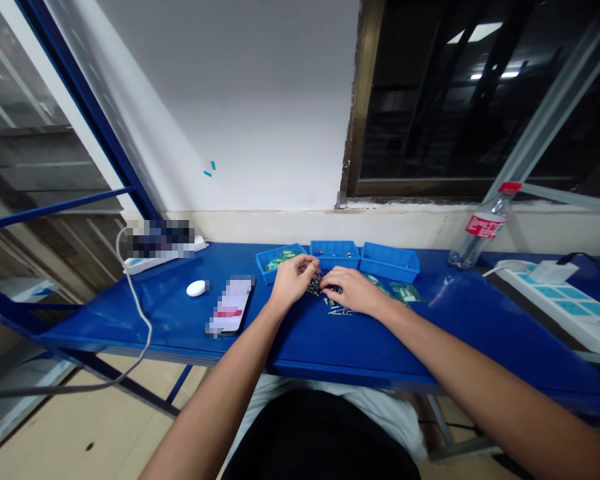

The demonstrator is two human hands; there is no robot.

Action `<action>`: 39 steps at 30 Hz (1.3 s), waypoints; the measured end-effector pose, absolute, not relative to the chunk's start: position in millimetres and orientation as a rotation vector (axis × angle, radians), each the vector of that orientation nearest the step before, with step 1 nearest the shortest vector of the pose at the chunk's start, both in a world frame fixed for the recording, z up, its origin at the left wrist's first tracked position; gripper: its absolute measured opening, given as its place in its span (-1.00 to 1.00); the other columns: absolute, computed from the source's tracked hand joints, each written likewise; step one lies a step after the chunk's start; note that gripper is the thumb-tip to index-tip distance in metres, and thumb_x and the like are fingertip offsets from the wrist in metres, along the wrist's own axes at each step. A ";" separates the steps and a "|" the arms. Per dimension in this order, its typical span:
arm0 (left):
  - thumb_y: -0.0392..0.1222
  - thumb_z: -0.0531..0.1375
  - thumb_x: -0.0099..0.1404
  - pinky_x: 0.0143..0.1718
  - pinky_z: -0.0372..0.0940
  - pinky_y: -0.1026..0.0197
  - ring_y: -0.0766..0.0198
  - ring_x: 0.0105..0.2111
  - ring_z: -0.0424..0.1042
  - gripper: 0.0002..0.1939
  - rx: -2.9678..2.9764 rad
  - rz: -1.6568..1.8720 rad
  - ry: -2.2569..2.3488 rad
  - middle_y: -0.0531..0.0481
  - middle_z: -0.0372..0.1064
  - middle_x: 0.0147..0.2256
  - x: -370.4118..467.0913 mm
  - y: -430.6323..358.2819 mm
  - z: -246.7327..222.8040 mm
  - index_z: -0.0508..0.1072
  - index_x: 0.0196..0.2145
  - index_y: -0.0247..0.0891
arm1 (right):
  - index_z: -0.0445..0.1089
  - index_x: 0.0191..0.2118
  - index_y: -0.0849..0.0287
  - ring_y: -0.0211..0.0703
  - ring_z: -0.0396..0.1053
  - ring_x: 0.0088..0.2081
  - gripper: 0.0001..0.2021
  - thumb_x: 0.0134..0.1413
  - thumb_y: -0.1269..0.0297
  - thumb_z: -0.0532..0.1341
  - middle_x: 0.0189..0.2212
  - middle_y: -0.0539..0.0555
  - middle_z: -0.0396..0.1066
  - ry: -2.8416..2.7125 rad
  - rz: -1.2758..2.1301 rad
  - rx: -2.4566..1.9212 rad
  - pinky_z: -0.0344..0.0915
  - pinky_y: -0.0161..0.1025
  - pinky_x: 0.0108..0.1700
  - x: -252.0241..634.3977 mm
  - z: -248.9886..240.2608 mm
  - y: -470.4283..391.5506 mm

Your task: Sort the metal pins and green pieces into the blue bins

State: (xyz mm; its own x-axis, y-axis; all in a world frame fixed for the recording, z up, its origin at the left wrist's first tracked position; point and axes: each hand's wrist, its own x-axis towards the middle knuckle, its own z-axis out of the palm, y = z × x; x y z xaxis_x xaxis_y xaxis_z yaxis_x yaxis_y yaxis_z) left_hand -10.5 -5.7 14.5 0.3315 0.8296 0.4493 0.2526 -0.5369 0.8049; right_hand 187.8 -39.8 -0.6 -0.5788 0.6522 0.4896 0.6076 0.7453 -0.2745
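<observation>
A pile of small dark metal parts (314, 285), perhaps screws, lies on the blue table between my hands. My left hand (294, 277) is over its left side, thumb and fingers pinched together; what they hold is too small to make out. At the pile's right side, my right hand (351, 289) has its fingers curled down into the parts, and its fingertips are partly hidden. Several long thin metal pins or screws (340, 311) lie just in front of it. Behind the hands stand a left blue bin (266, 259) with green-tinted bags, a middle blue bin (335, 263) and a right blue bin (391, 272).
Green-tinted plastic bags (407, 292) lie right of my right hand. A phone (233, 305) and a white oval object (197, 289) are on the left. A red-capped bottle (483, 227) stands at the back right, near a power strip (570, 303). A cable (143, 313) crosses the left edge.
</observation>
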 end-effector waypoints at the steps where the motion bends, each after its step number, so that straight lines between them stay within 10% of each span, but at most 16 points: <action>1: 0.00 0.19 0.38 -0.24 0.46 0.19 0.14 -0.32 0.60 -0.73 1.976 1.187 0.945 -0.08 0.59 -0.31 -10.5 -5.8 14.5 0.55 -0.20 -0.25 | 0.57 -0.15 0.08 0.00 0.46 -0.06 -0.83 0.22 0.42 0.25 -0.20 0.11 0.59 -2.378 0.093 -0.949 0.37 -0.05 0.05 188.3 -1.1 -39.9; 39: -0.13 0.15 0.38 -0.26 0.48 0.17 0.13 -0.31 0.61 -0.76 2.028 1.057 0.920 -0.09 0.62 -0.28 -9.9 -7.4 13.8 0.59 -0.19 -0.27 | 0.48 -0.18 0.13 -0.18 0.40 -0.33 -0.74 0.04 0.54 0.18 -0.22 0.08 0.40 -1.949 0.207 -1.009 0.40 -0.20 -0.20 187.9 13.7 -46.6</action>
